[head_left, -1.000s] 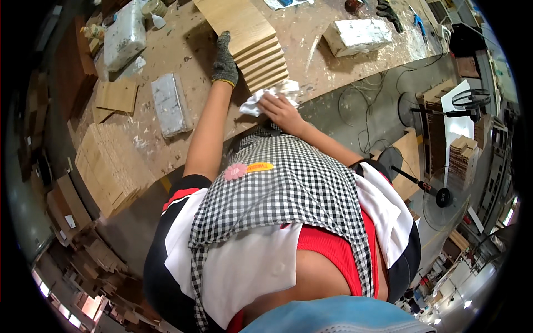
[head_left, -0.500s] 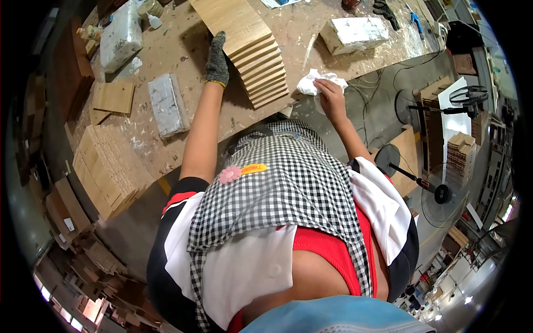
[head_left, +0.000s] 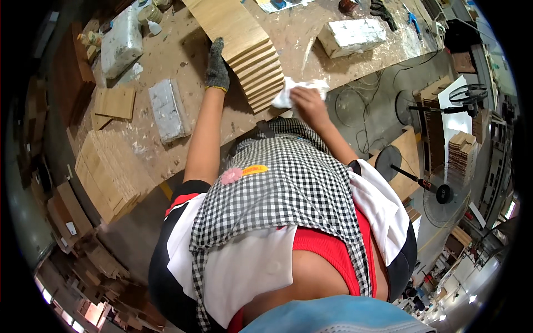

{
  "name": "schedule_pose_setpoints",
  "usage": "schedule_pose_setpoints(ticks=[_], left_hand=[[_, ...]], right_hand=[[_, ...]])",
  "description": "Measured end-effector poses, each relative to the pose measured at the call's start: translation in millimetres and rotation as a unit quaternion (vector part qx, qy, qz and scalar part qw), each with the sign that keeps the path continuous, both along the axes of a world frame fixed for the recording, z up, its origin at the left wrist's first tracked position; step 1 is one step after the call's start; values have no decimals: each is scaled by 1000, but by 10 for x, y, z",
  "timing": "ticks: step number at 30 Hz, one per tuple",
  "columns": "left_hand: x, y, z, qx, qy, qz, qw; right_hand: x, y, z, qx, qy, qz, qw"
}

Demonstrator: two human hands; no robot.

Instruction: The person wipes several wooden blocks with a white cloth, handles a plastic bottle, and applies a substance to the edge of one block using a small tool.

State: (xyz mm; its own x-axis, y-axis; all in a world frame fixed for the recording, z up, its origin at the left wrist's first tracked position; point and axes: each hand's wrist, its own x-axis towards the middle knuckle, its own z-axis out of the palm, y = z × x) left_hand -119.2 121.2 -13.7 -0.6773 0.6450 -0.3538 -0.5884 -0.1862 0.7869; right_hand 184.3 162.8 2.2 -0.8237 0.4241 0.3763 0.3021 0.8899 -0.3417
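A stack of light wooden boards (head_left: pixel 239 33) lies on the workbench, its near ends stepped like stairs. My left hand (head_left: pixel 217 65), in a dark grey knit glove with a yellow cuff edge, holds the stack by its left side; some fingers are hidden there. My bare right hand (head_left: pixel 308 104) is closed around a crumpled white cloth (head_left: pixel 285 93). That cloth touches the right corner of the stepped board ends, near the bench's front edge.
The stained workbench (head_left: pixel 191 50) carries a wrapped white block (head_left: pixel 169 110), another white block (head_left: pixel 352 38), small boards (head_left: pixel 115 102) and a pale board stack (head_left: pixel 108 172). A dark glove (head_left: pixel 383 14) lies at the far right. Fans (head_left: pixel 444 194) and cables (head_left: pixel 363 111) are on the right.
My right hand has moved left with the white cloth, from beyond the board ends to against them. My left hand stays at the stack's left side.
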Motion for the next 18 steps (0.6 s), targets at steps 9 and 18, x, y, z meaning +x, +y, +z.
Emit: schedule_pose_setpoints(ticks=[9,18], left_hand=[[-67,48,-122,4,18,-26,999],[10,-221,-59,53,-29,-22,998]], right_hand=[[160,421,-188,-93,37,-67,993],[-805,759,542,-203,135,-102,964]])
